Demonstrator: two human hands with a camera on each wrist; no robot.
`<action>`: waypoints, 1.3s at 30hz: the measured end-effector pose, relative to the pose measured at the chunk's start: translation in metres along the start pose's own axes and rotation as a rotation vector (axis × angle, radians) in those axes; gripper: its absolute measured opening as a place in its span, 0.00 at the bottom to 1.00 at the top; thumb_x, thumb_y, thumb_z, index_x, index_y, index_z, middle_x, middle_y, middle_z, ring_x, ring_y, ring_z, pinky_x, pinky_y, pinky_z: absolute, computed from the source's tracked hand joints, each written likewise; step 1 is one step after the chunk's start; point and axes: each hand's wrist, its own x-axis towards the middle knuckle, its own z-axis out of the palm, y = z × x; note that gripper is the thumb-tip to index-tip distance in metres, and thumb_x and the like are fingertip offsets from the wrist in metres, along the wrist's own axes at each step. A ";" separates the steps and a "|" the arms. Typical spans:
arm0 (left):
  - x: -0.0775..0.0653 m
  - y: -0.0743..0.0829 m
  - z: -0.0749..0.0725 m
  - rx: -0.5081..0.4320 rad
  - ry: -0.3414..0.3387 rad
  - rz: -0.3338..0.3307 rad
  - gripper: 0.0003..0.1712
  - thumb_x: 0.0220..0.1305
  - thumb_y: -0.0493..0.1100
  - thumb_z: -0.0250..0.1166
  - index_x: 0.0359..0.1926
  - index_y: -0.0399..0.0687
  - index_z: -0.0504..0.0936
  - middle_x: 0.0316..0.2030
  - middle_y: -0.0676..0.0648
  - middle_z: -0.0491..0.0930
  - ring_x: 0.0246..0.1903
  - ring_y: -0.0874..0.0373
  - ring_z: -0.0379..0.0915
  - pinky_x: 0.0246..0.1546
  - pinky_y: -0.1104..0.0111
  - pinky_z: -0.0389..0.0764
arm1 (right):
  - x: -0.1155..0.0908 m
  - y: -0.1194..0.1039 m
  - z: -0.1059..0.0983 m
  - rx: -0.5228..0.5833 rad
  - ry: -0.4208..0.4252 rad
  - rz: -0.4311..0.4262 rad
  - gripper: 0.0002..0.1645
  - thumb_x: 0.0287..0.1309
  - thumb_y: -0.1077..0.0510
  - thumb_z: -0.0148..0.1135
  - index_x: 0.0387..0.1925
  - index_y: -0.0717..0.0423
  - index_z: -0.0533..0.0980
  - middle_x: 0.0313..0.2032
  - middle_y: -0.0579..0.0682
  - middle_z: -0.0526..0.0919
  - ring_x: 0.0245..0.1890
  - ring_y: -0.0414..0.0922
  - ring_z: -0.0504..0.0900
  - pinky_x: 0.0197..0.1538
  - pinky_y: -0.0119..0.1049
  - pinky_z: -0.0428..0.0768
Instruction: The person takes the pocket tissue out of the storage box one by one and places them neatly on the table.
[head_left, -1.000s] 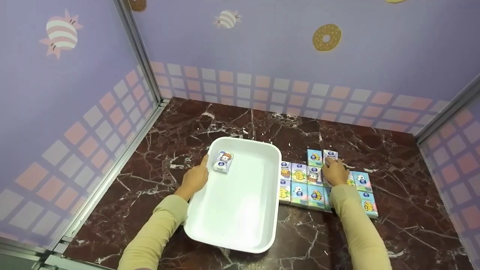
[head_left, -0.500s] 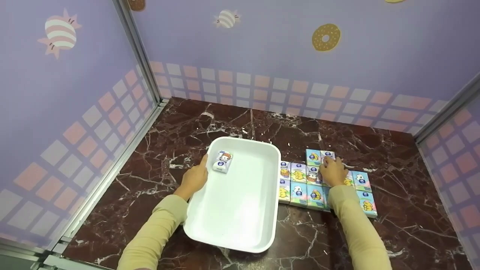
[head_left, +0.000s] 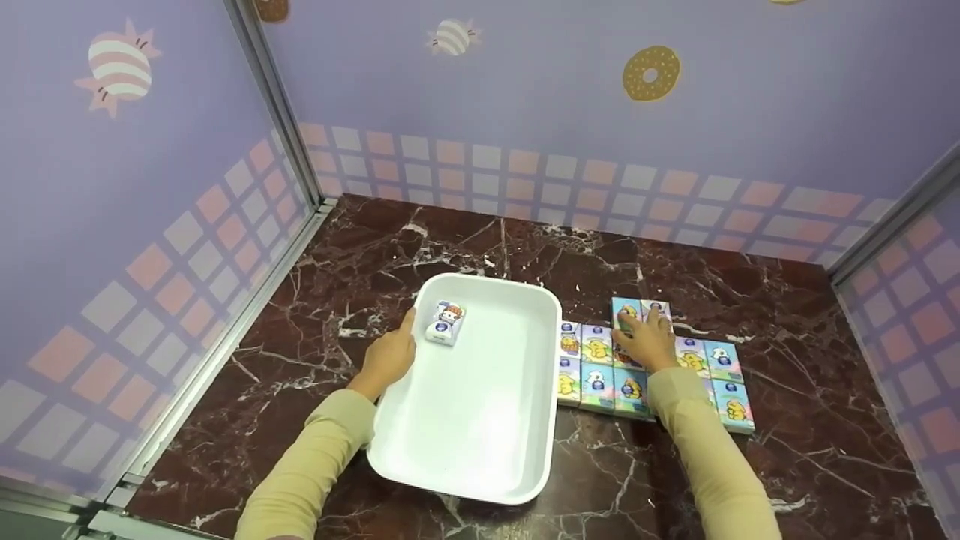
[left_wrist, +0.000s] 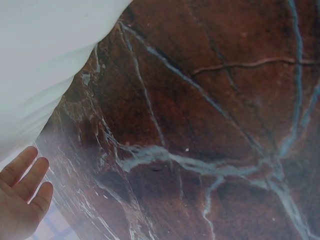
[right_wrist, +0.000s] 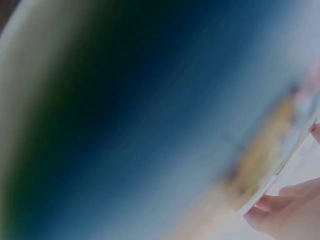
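A white rectangular tray (head_left: 480,420) holds one small tissue pack (head_left: 446,322) with a cartoon print near its far left corner. My left hand (head_left: 388,360) rests against the tray's left side, and its fingers (left_wrist: 27,172) look nearly straight below the rim in the left wrist view. On the right, my right hand (head_left: 647,341) lies over the near ends of two adjoining packs, a blue one (head_left: 624,304) and a lilac one (head_left: 656,306). Its fingers are spread and touch them. The right wrist view is mostly blurred, with fingertips (right_wrist: 257,215) at a pack's edge.
Several more cartoon tissue packs (head_left: 598,386) lie in two rows right of the tray, some hidden under the right hand and sleeve. They stand on a dark red marble-patterned table (head_left: 480,232). Purple walls (head_left: 540,82) enclose the back and sides.
The lilac pack has slid left against the blue one, closing the gap between them. My right hand has then shifted left over both packs. The left hand and tray have stayed put.
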 end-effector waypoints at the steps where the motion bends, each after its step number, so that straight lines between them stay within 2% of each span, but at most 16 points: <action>1: 0.000 0.000 0.000 0.001 0.003 0.000 0.28 0.61 0.39 0.47 0.63 0.43 0.58 0.15 0.42 0.72 0.14 0.48 0.69 0.16 0.56 0.69 | 0.000 0.000 0.000 0.000 -0.001 0.002 0.33 0.58 0.40 0.45 0.62 0.49 0.61 0.63 0.75 0.38 0.61 0.73 0.42 0.56 0.68 0.47; 7: 0.001 -0.001 0.001 0.001 0.003 0.006 0.28 0.61 0.40 0.47 0.63 0.43 0.58 0.15 0.42 0.72 0.14 0.48 0.69 0.16 0.57 0.69 | 0.000 -0.007 -0.003 0.007 -0.012 0.021 0.35 0.58 0.40 0.46 0.63 0.52 0.59 0.62 0.77 0.38 0.60 0.75 0.43 0.55 0.67 0.50; 11: 0.001 -0.002 0.001 0.000 -0.020 -0.013 0.28 0.61 0.40 0.47 0.64 0.44 0.57 0.17 0.41 0.74 0.15 0.48 0.71 0.17 0.57 0.70 | 0.001 -0.019 -0.008 0.057 0.060 0.026 0.34 0.58 0.46 0.47 0.62 0.59 0.59 0.61 0.78 0.42 0.58 0.74 0.52 0.54 0.65 0.57; 14: 0.001 -0.001 0.000 0.002 -0.030 -0.024 0.29 0.61 0.40 0.46 0.64 0.44 0.57 0.19 0.40 0.76 0.17 0.46 0.72 0.18 0.56 0.70 | 0.002 -0.037 -0.012 0.139 0.132 0.022 0.31 0.57 0.50 0.49 0.59 0.62 0.62 0.62 0.75 0.47 0.58 0.71 0.56 0.57 0.61 0.58; 19: 0.001 -0.001 -0.001 0.000 -0.025 -0.021 0.28 0.61 0.40 0.46 0.64 0.44 0.57 0.18 0.40 0.75 0.17 0.46 0.72 0.19 0.56 0.70 | 0.004 -0.074 -0.016 0.296 0.222 -0.046 0.27 0.53 0.55 0.52 0.54 0.63 0.67 0.60 0.70 0.57 0.59 0.65 0.59 0.60 0.55 0.58; 24: 0.001 0.000 -0.001 0.002 -0.018 -0.016 0.28 0.61 0.39 0.46 0.64 0.44 0.57 0.18 0.40 0.75 0.16 0.46 0.72 0.18 0.56 0.70 | 0.000 -0.108 -0.018 0.420 0.234 -0.159 0.23 0.50 0.60 0.53 0.50 0.65 0.69 0.56 0.67 0.64 0.55 0.61 0.66 0.57 0.52 0.63; 30: 0.000 0.000 -0.001 0.004 -0.023 -0.019 0.28 0.61 0.39 0.47 0.64 0.44 0.57 0.19 0.39 0.76 0.17 0.45 0.73 0.19 0.55 0.71 | -0.008 -0.141 -0.019 0.553 0.137 -0.171 0.23 0.53 0.60 0.52 0.52 0.63 0.68 0.55 0.63 0.67 0.52 0.55 0.69 0.55 0.47 0.67; 35: 0.000 -0.001 0.000 0.007 -0.021 -0.018 0.29 0.61 0.40 0.46 0.64 0.45 0.57 0.20 0.39 0.76 0.18 0.45 0.73 0.19 0.55 0.71 | -0.012 -0.167 -0.016 0.814 0.010 -0.122 0.24 0.54 0.62 0.52 0.54 0.63 0.66 0.56 0.64 0.66 0.56 0.58 0.67 0.57 0.50 0.65; 39: 0.000 -0.001 -0.001 0.005 -0.017 -0.009 0.28 0.61 0.40 0.46 0.64 0.45 0.57 0.19 0.39 0.75 0.17 0.45 0.73 0.18 0.55 0.71 | -0.014 -0.187 -0.011 1.051 -0.135 -0.002 0.26 0.54 0.62 0.50 0.56 0.61 0.63 0.57 0.63 0.64 0.56 0.56 0.66 0.58 0.52 0.62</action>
